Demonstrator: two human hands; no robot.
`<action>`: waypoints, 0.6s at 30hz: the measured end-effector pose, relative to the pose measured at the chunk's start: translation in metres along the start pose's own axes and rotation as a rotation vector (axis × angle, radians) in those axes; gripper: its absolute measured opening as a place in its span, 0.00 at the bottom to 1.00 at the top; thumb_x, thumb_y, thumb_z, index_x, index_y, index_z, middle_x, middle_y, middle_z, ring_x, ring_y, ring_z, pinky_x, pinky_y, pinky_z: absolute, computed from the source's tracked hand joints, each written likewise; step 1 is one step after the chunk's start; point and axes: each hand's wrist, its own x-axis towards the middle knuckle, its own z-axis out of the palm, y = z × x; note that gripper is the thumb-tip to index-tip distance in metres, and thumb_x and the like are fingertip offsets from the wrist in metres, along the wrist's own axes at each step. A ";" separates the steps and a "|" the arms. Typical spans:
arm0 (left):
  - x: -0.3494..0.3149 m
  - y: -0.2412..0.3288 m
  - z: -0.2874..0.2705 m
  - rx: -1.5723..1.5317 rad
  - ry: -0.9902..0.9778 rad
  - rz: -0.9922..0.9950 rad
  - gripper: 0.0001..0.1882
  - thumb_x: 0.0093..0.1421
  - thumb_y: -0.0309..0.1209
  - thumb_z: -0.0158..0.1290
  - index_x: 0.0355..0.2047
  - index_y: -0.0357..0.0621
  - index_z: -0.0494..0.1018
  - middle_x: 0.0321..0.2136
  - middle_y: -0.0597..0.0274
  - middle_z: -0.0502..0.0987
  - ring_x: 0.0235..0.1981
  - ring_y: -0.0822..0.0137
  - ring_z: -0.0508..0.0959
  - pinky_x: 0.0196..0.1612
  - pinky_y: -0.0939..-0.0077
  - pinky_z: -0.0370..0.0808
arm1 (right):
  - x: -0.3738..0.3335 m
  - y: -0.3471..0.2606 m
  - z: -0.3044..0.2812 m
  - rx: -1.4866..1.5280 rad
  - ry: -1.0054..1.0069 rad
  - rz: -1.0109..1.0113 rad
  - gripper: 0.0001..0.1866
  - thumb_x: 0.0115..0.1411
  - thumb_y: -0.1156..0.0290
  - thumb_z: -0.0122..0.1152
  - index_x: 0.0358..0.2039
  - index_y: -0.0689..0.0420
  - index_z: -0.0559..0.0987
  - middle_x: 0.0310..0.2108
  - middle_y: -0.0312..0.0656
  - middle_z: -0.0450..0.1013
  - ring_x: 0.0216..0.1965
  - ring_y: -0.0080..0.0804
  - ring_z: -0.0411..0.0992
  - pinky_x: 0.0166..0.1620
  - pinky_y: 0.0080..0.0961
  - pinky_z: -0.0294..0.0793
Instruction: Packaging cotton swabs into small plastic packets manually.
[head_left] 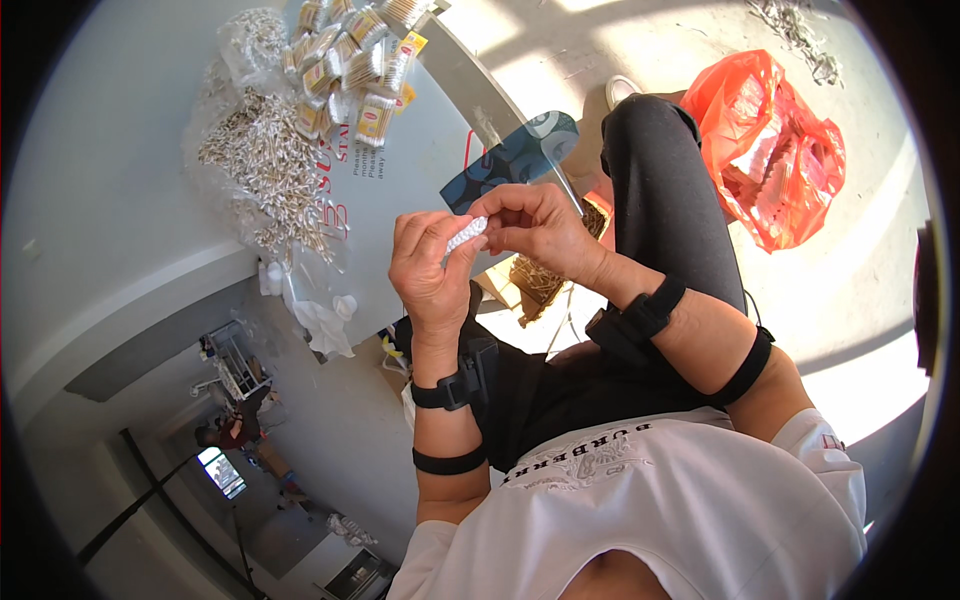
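Between my hands is a small bundle of cotton swabs, its white tips packed in a row. My left hand is closed around it, thumb and fingers pressing from the left. From the right, the fingertips of my right hand pinch at the bundle's end. Just beyond my hands lies a dark blue patterned sheet, overhanging the table's edge. Farther left on the grey table, a heap of loose cotton swabs spills from clear plastic. Several packs of cotton swabs with yellow labels are piled behind it.
Below my right hand, an open cardboard box holds thin brownish sticks. A red plastic bag stands on the floor beside my leg. Crumpled white plastic hangs at the table's near edge. Another person is far off at lower left.
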 end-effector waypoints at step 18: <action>-0.003 -0.002 -0.010 -0.144 -0.013 -0.082 0.15 0.44 0.19 0.64 0.35 0.38 0.77 0.33 0.60 0.78 0.35 0.63 0.76 0.39 0.73 0.74 | 0.001 0.001 0.005 -0.097 0.041 0.005 0.08 0.55 0.80 0.65 0.36 0.62 0.81 0.23 0.34 0.74 0.25 0.16 0.72 0.30 0.16 0.74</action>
